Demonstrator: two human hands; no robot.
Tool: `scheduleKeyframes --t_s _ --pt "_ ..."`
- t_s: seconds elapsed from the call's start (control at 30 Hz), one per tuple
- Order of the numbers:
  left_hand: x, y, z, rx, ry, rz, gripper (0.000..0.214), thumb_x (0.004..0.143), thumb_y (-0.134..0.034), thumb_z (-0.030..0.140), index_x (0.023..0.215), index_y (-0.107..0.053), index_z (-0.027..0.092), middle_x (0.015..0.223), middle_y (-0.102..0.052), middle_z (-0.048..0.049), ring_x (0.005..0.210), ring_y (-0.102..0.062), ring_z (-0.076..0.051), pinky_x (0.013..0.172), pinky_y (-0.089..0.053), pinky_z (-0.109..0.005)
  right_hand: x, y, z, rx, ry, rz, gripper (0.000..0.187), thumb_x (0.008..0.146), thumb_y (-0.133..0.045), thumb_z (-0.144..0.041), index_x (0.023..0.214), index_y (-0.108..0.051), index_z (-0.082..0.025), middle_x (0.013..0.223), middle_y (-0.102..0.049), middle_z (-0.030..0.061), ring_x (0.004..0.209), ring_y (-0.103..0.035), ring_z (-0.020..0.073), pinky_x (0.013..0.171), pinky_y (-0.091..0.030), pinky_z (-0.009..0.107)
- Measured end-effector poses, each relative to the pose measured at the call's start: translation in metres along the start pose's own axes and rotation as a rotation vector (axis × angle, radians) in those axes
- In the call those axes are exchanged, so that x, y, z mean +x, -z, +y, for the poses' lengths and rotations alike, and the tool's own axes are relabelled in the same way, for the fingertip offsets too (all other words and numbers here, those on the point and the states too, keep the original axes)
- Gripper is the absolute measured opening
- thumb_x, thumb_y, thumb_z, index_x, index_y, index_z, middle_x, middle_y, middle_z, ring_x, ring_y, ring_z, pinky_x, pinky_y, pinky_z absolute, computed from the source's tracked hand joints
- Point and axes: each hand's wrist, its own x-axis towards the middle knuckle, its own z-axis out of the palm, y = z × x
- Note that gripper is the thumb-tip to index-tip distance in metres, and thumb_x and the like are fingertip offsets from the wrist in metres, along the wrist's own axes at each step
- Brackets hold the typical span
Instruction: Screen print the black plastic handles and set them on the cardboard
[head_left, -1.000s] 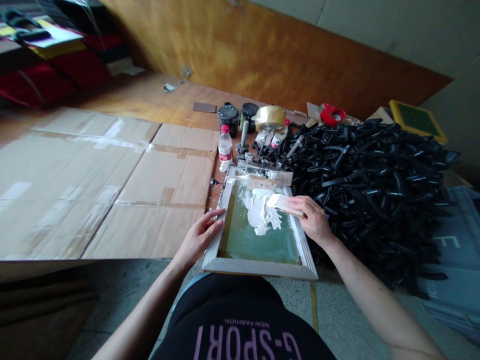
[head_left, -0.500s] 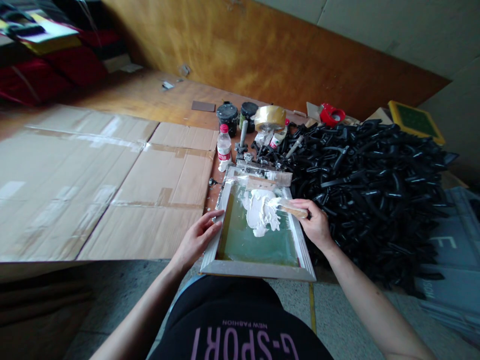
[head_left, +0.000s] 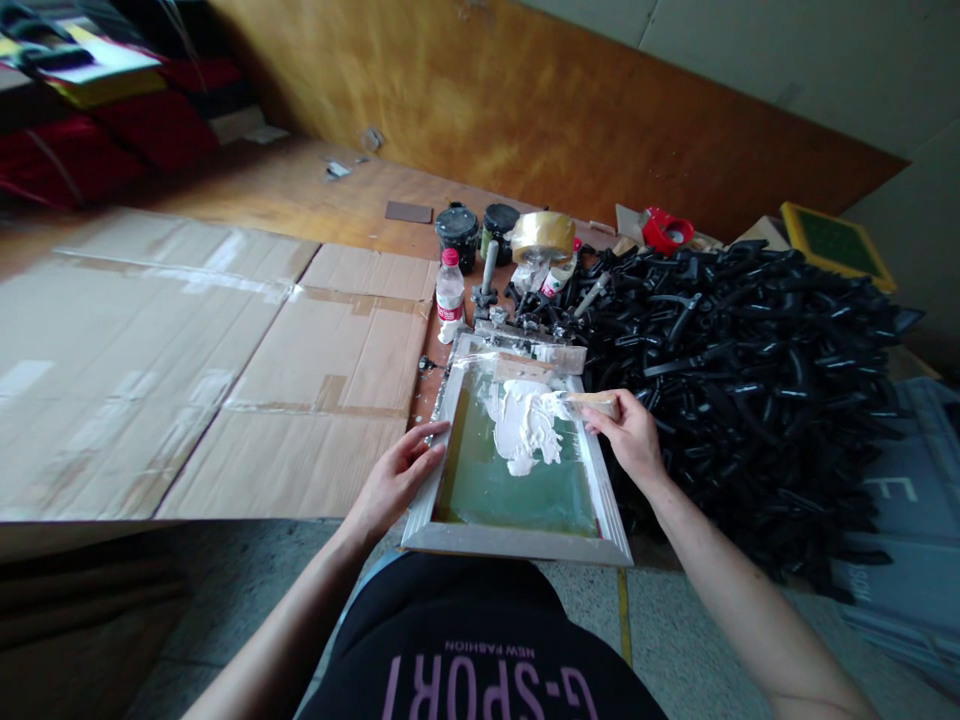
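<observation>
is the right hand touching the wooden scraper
Touching. The head view shows the right hand gripping the wooden scraper by its right end, the thumb against its near side.

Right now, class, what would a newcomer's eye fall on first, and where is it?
A big heap of black parts spreads across the right side. Near the center, thick white paste stands out on the framed green panel, the right hand gripping a wood-colored tool at the paste's right edge.
</observation>
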Motion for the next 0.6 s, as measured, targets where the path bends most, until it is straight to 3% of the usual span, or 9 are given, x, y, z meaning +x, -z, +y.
scheduleKeyframes --t_s 0.27,0.47,0.6 --pt "-0.003 -0.002 0.007 0.003 0.013 0.008 0.071 0.073 -0.068 0.056 0.127 -0.053 0.013 0.079 -0.064 -0.0002 0.061 -0.052 -0.010 0.053 -0.037 -0.019 -0.004 0.002 -0.010 -0.281 0.183 0.023 0.024 0.079 -0.066 -0.040 0.093 -0.062 -0.021 0.078 -0.069 0.0016 0.070 -0.064 0.0194 0.063 -0.049 0.028" --pt "-0.003 -0.003 0.009 0.014 0.017 0.009 0.071 0.073 -0.068 0.056 0.127 -0.053 0.013 0.082 -0.065 -0.0019 0.063 -0.053 -0.012 0.053 -0.038 -0.020 -0.006 -0.005 -0.015 -0.437 0.497 -0.006 0.013 0.085 -0.062 -0.028 0.095 -0.060 -0.021 0.086 -0.071 0.0041 0.072 -0.067 0.0189 0.067 -0.051 0.028" --pt "-0.003 -0.002 0.008 0.030 0.004 0.008 0.069 0.074 -0.067 0.056 0.128 -0.053 0.014 0.081 -0.065 -0.0018 0.062 -0.052 -0.011 0.053 -0.037 -0.020 -0.006 -0.009 -0.011 -0.653 0.732 -0.050 0.012 0.088 -0.053 -0.014 0.096 -0.060 -0.020 0.088 -0.071 0.0063 0.079 -0.067 0.0199 0.073 -0.051 0.029"
